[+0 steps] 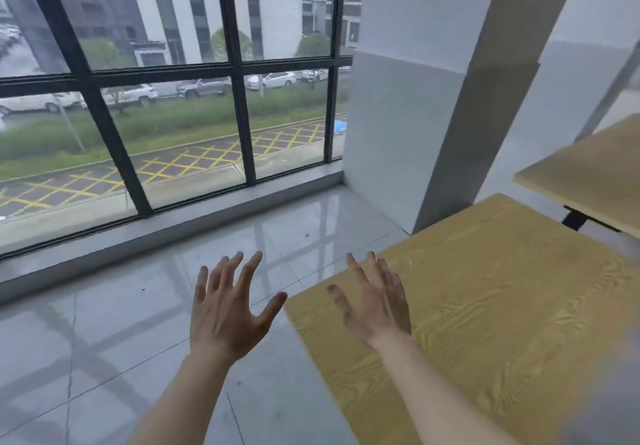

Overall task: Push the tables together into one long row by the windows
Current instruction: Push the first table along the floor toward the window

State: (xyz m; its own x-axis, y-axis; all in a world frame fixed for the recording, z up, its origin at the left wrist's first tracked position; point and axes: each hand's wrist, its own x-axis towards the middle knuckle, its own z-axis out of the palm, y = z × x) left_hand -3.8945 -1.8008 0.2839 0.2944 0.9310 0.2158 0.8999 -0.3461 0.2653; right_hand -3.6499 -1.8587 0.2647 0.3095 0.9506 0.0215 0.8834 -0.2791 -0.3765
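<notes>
A table with a yellow wood-grain top fills the lower right, one corner pointing toward the white pillar. A second table with a paler wood top stands beyond it at the right edge, its dark leg showing underneath. My left hand hovers open over the floor, left of the near table's edge, fingers spread. My right hand is open above the near table's left corner, holding nothing. The windows with dark frames run along the far side.
Glossy grey tiled floor stretches between me and the window sill. A white pillar stands at the windows' right end, just behind the near table's far corner.
</notes>
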